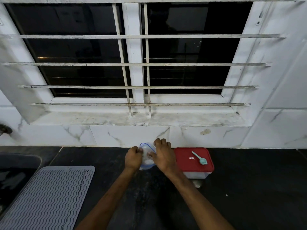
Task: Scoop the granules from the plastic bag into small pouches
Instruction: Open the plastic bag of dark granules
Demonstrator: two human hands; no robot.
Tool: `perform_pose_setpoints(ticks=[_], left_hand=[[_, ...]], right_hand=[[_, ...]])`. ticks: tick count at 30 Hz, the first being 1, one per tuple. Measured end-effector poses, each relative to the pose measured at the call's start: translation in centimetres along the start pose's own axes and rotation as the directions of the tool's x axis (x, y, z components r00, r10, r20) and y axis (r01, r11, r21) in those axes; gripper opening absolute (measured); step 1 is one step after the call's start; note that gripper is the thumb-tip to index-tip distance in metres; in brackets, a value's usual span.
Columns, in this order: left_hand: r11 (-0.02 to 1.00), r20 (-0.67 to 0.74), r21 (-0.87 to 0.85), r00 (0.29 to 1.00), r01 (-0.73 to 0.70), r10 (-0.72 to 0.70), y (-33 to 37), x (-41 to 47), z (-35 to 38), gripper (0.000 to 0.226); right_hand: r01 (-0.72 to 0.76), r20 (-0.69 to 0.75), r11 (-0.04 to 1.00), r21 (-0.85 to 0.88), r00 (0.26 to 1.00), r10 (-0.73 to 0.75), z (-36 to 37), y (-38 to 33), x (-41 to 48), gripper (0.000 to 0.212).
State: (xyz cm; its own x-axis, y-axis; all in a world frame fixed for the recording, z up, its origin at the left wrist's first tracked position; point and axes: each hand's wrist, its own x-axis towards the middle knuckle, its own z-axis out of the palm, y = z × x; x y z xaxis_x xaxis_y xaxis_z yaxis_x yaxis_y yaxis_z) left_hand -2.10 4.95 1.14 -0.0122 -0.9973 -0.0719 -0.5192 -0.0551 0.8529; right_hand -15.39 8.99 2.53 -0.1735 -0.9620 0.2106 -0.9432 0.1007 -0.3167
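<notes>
A clear plastic bag (pixel 147 154) with a blue zip rim stands on the dark counter against the tiled wall, holding white granules at its bottom. My left hand (pixel 133 158) pinches its left edge. My right hand (pixel 163 155) grips its right side, fingers over the rim. The bag's mouth is spread between both hands. A teal scoop (pixel 199 157) lies on the red lid of a box (pixel 186 159) just right of my right hand. No small pouch shows clearly.
A grey ribbed mat (pixel 48 195) lies at the front left, beside a dark sink (pixel 15 168). A small pale object (pixel 196 183) sits in front of the box. A barred window with a marble sill (pixel 132 119) rises behind the counter.
</notes>
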Motion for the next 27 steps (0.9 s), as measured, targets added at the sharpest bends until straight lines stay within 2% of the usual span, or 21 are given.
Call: perform_pose_setpoints(ticks=[2, 3, 5, 6, 7, 8, 9, 11, 14, 15, 17, 19, 21, 22, 23, 25, 26, 27], left_hand=[[0.963, 0.031, -0.237, 0.992, 0.126, -0.122, 0.5, -0.2, 0.0, 0.03], [0.915, 0.074, -0.354, 0.981, 0.192, -0.178, 0.8, -0.4, 0.1, 0.028], [0.791, 0.199, -0.507, 0.939, 0.342, -0.279, 1.5, -0.9, -0.2, 0.031], [0.727, 0.25, -0.557, 0.916, 0.401, -0.314, 1.5, -1.0, -0.5, 0.033], [0.67, 0.288, -0.595, 0.896, 0.445, -0.339, 1.3, -0.9, -0.7, 0.032], [0.615, 0.324, -0.624, 0.876, 0.481, -0.357, 1.2, -0.9, -1.0, 0.031], [0.579, 0.349, -0.64, 0.863, 0.505, -0.367, 1.0, -0.8, -1.3, 0.033], [0.587, 0.345, -0.636, 0.865, 0.501, -0.364, 0.7, -0.9, -1.6, 0.04], [0.631, 0.41, -0.6, 0.867, 0.491, -0.285, 0.4, -1.5, -1.6, 0.047], [0.678, 0.399, -0.577, 0.881, 0.456, -0.254, 0.3, -1.6, -1.7, 0.046], [0.826, 0.309, -0.484, 0.94, 0.289, -0.147, 0.2, -1.4, -1.7, 0.037], [0.934, 0.267, -0.355, 0.962, 0.039, 0.062, 0.5, -1.6, -1.9, 0.03], [0.96, 0.303, -0.223, 0.923, -0.171, 0.236, 1.0, -2.2, -1.9, 0.037], [0.961, 0.315, -0.12, 0.908, -0.249, 0.275, 1.1, -2.2, -1.9, 0.036], [0.954, 0.311, 0.0, 0.907, -0.299, 0.284, 1.2, -2.1, -1.9, 0.03], [0.92, 0.267, 0.192, 0.92, -0.343, 0.287, 1.3, -1.6, -2.0, 0.025], [0.921, 0.245, 0.228, 0.934, -0.317, 0.261, 1.3, -1.3, -2.0, 0.025], [0.949, 0.212, 0.192, 0.954, -0.251, 0.21, 1.2, -1.2, -1.9, 0.026]], right_hand=[[-0.05, -0.011, 0.998, -0.03, 0.999, 0.05, -0.1, 0.3, 0.0, 0.03], [-0.075, -0.009, 0.997, 0.021, 0.997, 0.075, 0.1, 0.5, 0.1, 0.023], [-0.162, 0.027, 0.94, 0.3, 0.987, 0.161, 0.6, 1.1, 0.2, 0.012], [-0.25, 0.116, 0.83, 0.499, 0.968, 0.221, 0.7, 1.2, 0.3, 0.01], [-0.371, 0.274, 0.655, 0.658, 0.928, 0.251, 0.4, 1.1, 0.4, 0.011], [-0.501, 0.456, 0.466, 0.73, 0.864, 0.213, -0.2, 1.0, 0.4, 0.016], [-0.604, 0.6, 0.339, 0.721, 0.789, 0.13, -0.6, 1.0, 0.3, 0.019], [-0.691, 0.718, 0.251, 0.678, 0.696, -0.024, -1.6, 1.5, 0.1, 0.015], [-0.739, 0.752, 0.139, 0.659, 0.643, -0.148, -2.3, 2.4, 0.0, 0.012], [-0.765, 0.771, 0.111, 0.635, 0.619, -0.15, -2.2, 2.6, 0.1, 0.014], [-0.817, 0.82, 0.074, 0.571, 0.566, -0.08, -2.0, 2.5, 0.5, 0.017], [-0.846, 0.846, 0.064, 0.529, 0.532, 0.048, -1.9, 1.7, 0.8, 0.02], [-0.841, 0.824, 0.12, 0.527, 0.541, 0.169, -2.0, 0.7, 0.8, 0.02], [-0.825, 0.8, 0.165, 0.541, 0.565, 0.203, -2.1, 0.3, 0.7, 0.022], [-0.793, 0.763, 0.218, 0.569, 0.608, 0.22, -2.0, 0.0, 0.8, 0.025], [-0.66, 0.617, 0.383, 0.647, 0.748, 0.246, -1.4, -0.2, 0.9, 0.024], [-0.559, 0.512, 0.495, 0.666, 0.824, 0.242, -1.0, -0.1, 0.9, 0.021], [-0.454, 0.411, 0.597, 0.662, 0.885, 0.218, -0.7, 0.0, 0.8, 0.017]])
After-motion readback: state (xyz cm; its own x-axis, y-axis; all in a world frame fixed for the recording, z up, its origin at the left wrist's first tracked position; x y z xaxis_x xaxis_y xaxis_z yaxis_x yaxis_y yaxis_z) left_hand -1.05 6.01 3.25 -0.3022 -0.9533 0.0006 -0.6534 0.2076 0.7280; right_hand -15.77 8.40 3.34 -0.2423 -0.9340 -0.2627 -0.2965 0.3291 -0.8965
